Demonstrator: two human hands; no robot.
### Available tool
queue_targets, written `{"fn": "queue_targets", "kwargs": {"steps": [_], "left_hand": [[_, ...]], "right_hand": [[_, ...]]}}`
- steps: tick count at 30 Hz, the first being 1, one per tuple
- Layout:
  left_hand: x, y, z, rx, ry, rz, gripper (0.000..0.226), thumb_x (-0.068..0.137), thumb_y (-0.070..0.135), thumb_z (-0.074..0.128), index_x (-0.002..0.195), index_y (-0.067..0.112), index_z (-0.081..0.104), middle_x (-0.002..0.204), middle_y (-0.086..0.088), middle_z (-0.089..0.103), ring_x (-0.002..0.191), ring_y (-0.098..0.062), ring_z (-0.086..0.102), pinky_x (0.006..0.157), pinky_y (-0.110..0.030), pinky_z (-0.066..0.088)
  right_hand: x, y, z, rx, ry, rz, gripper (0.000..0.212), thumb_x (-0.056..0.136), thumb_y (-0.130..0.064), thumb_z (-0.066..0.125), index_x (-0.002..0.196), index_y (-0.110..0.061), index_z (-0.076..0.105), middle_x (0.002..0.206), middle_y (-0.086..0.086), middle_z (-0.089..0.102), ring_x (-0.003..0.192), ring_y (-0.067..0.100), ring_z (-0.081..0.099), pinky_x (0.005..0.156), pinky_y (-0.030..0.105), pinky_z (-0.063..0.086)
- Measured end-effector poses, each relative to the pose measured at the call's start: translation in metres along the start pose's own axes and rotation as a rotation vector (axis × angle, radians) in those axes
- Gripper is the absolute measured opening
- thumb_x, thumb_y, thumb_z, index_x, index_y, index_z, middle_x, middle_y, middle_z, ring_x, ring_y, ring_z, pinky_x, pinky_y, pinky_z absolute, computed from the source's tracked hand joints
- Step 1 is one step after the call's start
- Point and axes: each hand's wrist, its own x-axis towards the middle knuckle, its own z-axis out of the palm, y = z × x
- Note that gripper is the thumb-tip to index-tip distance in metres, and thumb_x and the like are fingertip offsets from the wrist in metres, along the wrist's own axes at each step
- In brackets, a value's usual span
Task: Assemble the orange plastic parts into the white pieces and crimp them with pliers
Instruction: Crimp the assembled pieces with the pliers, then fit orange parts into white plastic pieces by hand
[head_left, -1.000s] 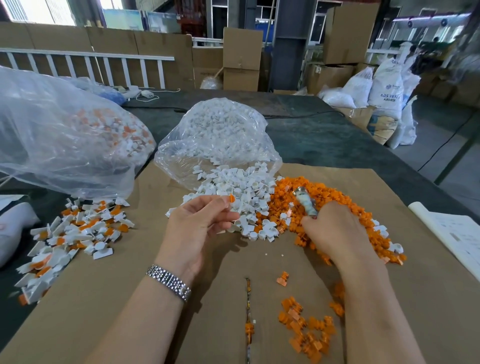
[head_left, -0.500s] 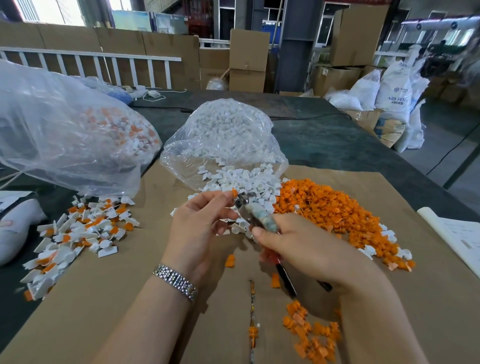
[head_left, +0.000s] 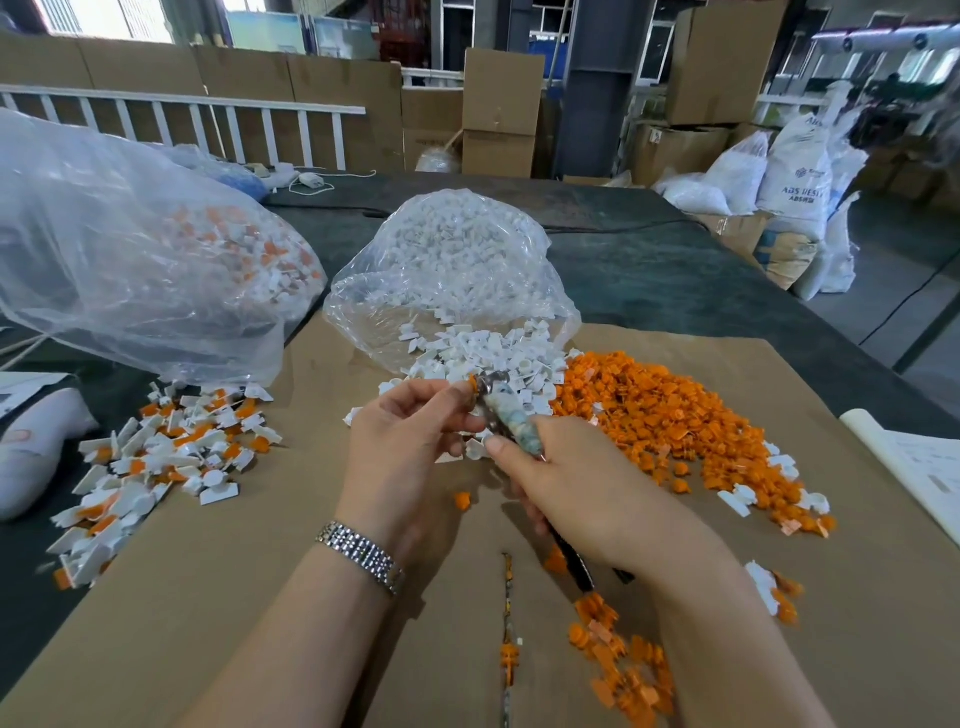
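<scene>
While a second ago the right hand (head_left: 582, 488) was down in the orange parts (head_left: 670, 415), it has now lifted, fingers wrapped round the pliers (head_left: 506, 415), and brought their tip to the left hand (head_left: 410, 447). That hand pinches a small orange-and-white piece (head_left: 471, 385) between thumb and fingertips, just above the white pieces (head_left: 483, 358). The crimp looks about to happen. Finished pieces (head_left: 156, 462) lie far left on the cardboard (head_left: 260, 597).
</scene>
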Motion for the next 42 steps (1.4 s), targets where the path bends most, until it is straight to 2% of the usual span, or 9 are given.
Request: {"fn": "queue_targets", "kwargs": {"steps": [6,10,15,20,24,27,32,38,42], "left_hand": [[0.002,-0.004,-0.007,0.005,-0.012,-0.030,0.008,0.088,0.001,0.072,0.082,0.003,0.068,0.067,-0.011,0.069,0.058,-0.013,0.066,0.053,-0.018,0.052],[0.005,-0.005,-0.009,-0.021,0.003,-0.036,0.008,0.087,0.000,0.072,0.081,0.003,0.069,0.066,-0.012,0.070,0.059,-0.014,0.067,0.055,-0.018,0.054],[0.006,-0.005,-0.009,0.014,-0.013,-0.037,0.008,0.087,0.006,0.074,0.090,0.000,0.070,0.068,-0.012,0.071,0.059,-0.015,0.067,0.056,-0.019,0.054],[-0.002,0.000,-0.006,0.033,0.025,-0.033,0.009,0.093,0.010,0.071,0.090,0.001,0.069,0.065,-0.013,0.069,0.051,-0.014,0.061,0.045,-0.022,0.051],[0.003,0.006,-0.019,0.372,0.180,0.064,0.011,0.097,0.017,0.068,0.093,0.007,0.072,0.077,-0.010,0.073,0.051,-0.008,0.063,0.045,-0.018,0.046],[0.015,0.013,-0.038,0.697,0.406,0.230,0.004,0.096,0.020,0.068,0.093,0.017,0.067,0.087,-0.003,0.071,0.066,-0.009,0.064,0.053,-0.022,0.046],[0.026,0.017,-0.054,0.801,0.669,0.272,0.027,0.093,0.011,0.066,0.117,0.017,0.056,0.121,-0.005,0.050,0.091,-0.021,0.054,0.075,-0.037,0.045],[0.017,0.008,-0.038,0.942,0.279,0.468,0.019,0.093,0.011,0.065,0.087,0.028,0.063,0.097,0.007,0.064,0.082,-0.005,0.058,0.067,-0.015,0.038],[0.011,-0.005,-0.030,1.189,-0.094,0.411,0.011,0.090,0.032,0.074,0.096,0.032,0.065,0.099,0.014,0.060,0.079,-0.001,0.057,0.067,-0.017,0.042]], "right_hand": [[0.003,0.001,0.007,-0.081,0.064,0.032,0.038,0.102,-0.049,0.049,0.084,-0.016,0.055,0.078,0.006,0.063,0.070,0.023,0.065,0.067,0.045,0.057],[0.009,0.001,0.012,-0.133,0.119,0.041,0.036,0.101,-0.047,0.053,0.078,-0.020,0.052,0.076,0.000,0.053,0.062,0.012,0.048,0.051,0.025,0.032],[0.005,0.003,0.006,0.009,0.025,0.034,0.040,0.102,-0.048,0.050,0.079,-0.017,0.056,0.067,0.002,0.065,0.059,0.018,0.064,0.062,0.037,0.057],[-0.001,0.014,-0.019,0.240,0.038,0.131,0.061,0.097,-0.063,0.048,0.083,-0.007,0.065,0.062,0.002,0.070,0.055,0.012,0.065,0.052,0.020,0.049],[0.009,0.038,-0.030,0.015,0.332,0.198,0.043,0.098,-0.060,0.047,0.093,-0.018,0.056,0.087,-0.005,0.063,0.084,0.017,0.059,0.070,0.033,0.044],[0.014,0.054,-0.034,-0.211,0.401,0.363,0.036,0.096,-0.052,0.053,0.108,-0.019,0.056,0.103,0.005,0.060,0.097,0.026,0.058,0.085,0.043,0.049],[0.017,0.061,-0.032,-0.254,0.466,0.516,0.041,0.091,-0.037,0.064,0.118,-0.007,0.060,0.118,0.017,0.061,0.112,0.038,0.058,0.100,0.054,0.046],[0.022,0.066,-0.027,-0.325,0.439,0.540,0.057,0.093,-0.041,0.065,0.133,-0.003,0.050,0.134,0.022,0.051,0.126,0.042,0.047,0.108,0.054,0.039],[0.028,0.072,-0.023,-0.394,0.409,0.565,0.066,0.093,-0.055,0.063,0.137,-0.008,0.049,0.141,0.019,0.045,0.133,0.039,0.040,0.107,0.055,0.034]]}}
